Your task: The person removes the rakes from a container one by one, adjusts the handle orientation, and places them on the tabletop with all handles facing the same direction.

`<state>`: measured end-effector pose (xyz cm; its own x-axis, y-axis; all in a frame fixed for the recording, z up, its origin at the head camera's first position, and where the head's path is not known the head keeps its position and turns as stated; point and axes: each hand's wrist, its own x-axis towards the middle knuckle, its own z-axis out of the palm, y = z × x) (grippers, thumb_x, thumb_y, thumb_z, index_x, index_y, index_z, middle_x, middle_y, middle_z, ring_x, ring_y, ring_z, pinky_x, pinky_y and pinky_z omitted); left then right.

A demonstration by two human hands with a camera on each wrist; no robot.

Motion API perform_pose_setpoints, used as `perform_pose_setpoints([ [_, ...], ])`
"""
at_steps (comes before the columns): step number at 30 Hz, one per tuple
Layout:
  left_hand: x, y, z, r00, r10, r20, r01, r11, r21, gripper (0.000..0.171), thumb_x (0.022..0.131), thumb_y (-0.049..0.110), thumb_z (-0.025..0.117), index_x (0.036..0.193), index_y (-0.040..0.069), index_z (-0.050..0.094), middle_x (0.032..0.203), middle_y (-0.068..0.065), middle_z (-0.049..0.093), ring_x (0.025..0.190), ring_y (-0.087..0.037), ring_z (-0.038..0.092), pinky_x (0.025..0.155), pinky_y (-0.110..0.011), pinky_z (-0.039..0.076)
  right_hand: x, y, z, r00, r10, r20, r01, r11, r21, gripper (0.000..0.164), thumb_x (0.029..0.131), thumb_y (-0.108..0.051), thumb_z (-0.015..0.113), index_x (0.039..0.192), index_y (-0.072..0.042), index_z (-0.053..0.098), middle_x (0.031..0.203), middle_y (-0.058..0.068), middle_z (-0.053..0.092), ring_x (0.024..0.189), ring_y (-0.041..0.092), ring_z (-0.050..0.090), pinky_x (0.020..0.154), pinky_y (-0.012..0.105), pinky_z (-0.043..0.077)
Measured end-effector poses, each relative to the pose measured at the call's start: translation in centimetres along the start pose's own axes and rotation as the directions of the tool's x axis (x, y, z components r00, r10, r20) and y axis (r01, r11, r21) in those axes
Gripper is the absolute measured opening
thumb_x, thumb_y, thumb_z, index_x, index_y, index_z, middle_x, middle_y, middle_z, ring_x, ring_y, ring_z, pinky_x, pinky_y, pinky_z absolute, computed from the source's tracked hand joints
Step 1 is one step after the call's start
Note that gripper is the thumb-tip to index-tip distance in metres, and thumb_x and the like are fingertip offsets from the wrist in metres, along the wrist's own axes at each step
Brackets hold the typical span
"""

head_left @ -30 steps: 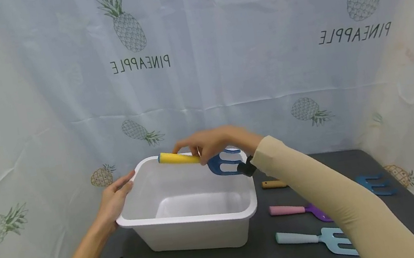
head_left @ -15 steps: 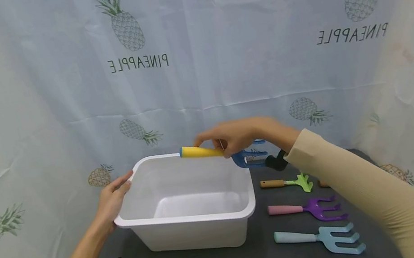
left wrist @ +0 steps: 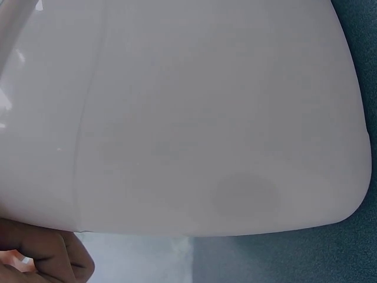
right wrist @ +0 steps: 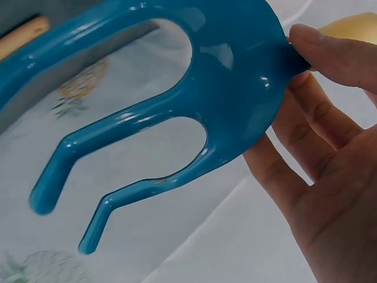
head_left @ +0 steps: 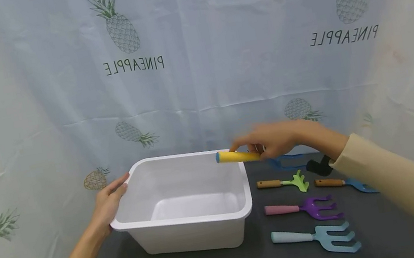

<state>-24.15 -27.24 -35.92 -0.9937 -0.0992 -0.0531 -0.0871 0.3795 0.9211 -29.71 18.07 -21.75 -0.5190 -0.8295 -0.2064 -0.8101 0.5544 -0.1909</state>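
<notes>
A garden hand rake with a yellow handle (head_left: 235,156) and a blue three-pronged head (right wrist: 235,76) is pinched in my right hand (head_left: 276,139), near where handle and head join. The hand is over the right end of a white plastic tub (head_left: 185,220), with the handle's end pointing left above the rim. My left hand (head_left: 109,203) grips the tub's left rim, thumb on top. In the left wrist view the tub's wall (left wrist: 206,118) fills most of the picture, with curled fingers (left wrist: 53,253) at its lower left.
Right of the tub lie a small green rake (head_left: 298,181) with a wooden handle, a purple rake (head_left: 319,208) with a pink handle, a light blue rake (head_left: 332,238), and a blue-headed tool with a wooden handle (head_left: 329,182). A pineapple-print curtain (head_left: 219,54) hangs behind.
My right hand has moved right with the yellow-handled rake, from over the tub's middle to its right end. The left hand keeps hold of the rim. More tools show on the table.
</notes>
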Motion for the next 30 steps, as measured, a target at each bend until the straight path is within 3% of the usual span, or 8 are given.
perform_pose_setpoints([
  [6, -0.1, -0.2, -0.1, 1.000, -0.002, 0.000, 0.002, 1.000, 0.008, 0.054, 0.113, 0.035, 0.037, 0.163, 0.018, 0.031, 0.172, -0.015, 0.021, 0.150, -0.044, 0.039, 0.108, -0.049, 0.051, -2.7, 1.9, 1.5, 0.998, 0.057, -0.001, -0.057, 0.998, -0.001, 0.067, 0.090, 0.006, 0.067, 0.145, -0.029, 0.053, 0.097, -0.006, 0.068, 0.081, 0.007, 0.061, 0.078, 0.032, 0.054],
  [16, 0.0, -0.3, 0.3, 1.000, -0.010, -0.005, 0.010, 1.000, -0.015, 0.053, 0.113, 0.035, 0.038, 0.163, 0.019, 0.033, 0.172, -0.015, 0.023, 0.148, -0.044, 0.043, 0.103, -0.044, 0.055, -8.0, 5.8, 4.3, 0.994, 0.096, -0.052, -0.092, 0.993, 0.079, 0.069, 0.084, 0.015, 0.064, 0.143, -0.021, 0.057, 0.094, -0.008, 0.064, 0.085, 0.004, 0.064, 0.077, 0.032, 0.058],
  [22, 0.0, -0.2, 0.2, 1.000, 0.003, -0.006, -0.003, 1.000, -0.010, 0.053, 0.113, 0.034, 0.037, 0.163, 0.017, 0.031, 0.172, -0.016, 0.023, 0.147, -0.045, 0.043, 0.105, -0.048, 0.053, -11.2, 8.1, 7.2, 0.987, 0.111, -0.114, -0.101, 0.991, 0.089, 0.071, 0.079, 0.019, 0.063, 0.140, -0.018, 0.058, 0.086, -0.012, 0.059, 0.075, 0.000, 0.053, 0.068, 0.025, 0.052],
  [27, 0.0, -0.1, 0.1, 1.000, 0.007, -0.008, -0.007, 1.000, -0.013, 0.053, 0.113, 0.034, 0.036, 0.163, 0.017, 0.031, 0.172, -0.015, 0.023, 0.148, -0.045, 0.042, 0.108, -0.051, 0.051, -13.4, 10.0, 9.9, 0.984, 0.141, -0.108, -0.132, 0.988, 0.086, 0.067, 0.083, 0.014, 0.065, 0.137, -0.025, 0.058, 0.081, -0.017, 0.056, 0.069, -0.002, 0.045, 0.061, 0.022, 0.044],
  [30, 0.0, -0.2, 0.0, 1.000, 0.003, -0.008, -0.003, 1.000, -0.008, 0.054, 0.113, 0.034, 0.037, 0.163, 0.017, 0.032, 0.172, -0.015, 0.023, 0.149, -0.045, 0.042, 0.107, -0.050, 0.052, -14.6, 11.0, 11.4, 0.983, 0.167, -0.082, -0.159, 0.982, 0.099, 0.056, 0.089, 0.006, 0.065, 0.137, -0.021, 0.057, 0.085, -0.018, 0.061, 0.070, -0.004, 0.047, 0.062, 0.022, 0.046],
])
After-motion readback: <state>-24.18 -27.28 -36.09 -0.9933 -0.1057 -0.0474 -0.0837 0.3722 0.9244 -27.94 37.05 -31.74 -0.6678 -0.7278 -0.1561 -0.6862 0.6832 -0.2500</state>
